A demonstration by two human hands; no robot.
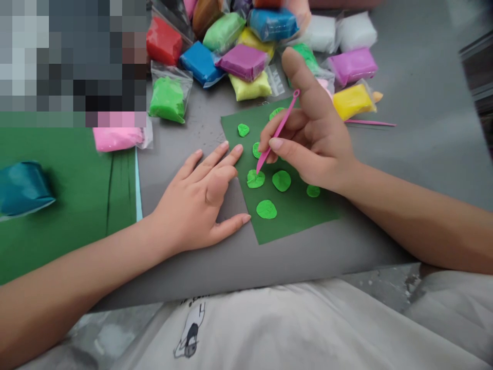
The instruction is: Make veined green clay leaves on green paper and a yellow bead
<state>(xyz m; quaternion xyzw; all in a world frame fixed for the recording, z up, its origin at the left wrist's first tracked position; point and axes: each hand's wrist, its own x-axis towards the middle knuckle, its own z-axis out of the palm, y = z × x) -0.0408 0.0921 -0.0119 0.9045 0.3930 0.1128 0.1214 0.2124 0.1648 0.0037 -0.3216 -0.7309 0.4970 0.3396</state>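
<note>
Lt grey garment (292,329) has drk cartoon print (190,331)

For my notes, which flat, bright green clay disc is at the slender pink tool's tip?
The flat, bright green clay disc just above-left of the lowest disc; only there does the slender pink tool point.

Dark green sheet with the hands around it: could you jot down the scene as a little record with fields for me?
Sheet: dark green sheet, on a grey table
On the sheet: several flat, bright green rounded pieces
Right hand: holds a pink tool, its tip appearing to touch one green piece
Left hand: palm down at the sheet's left edge
Beyond: bagged packets in many colours
Lying right: another thin pink stick
</note>
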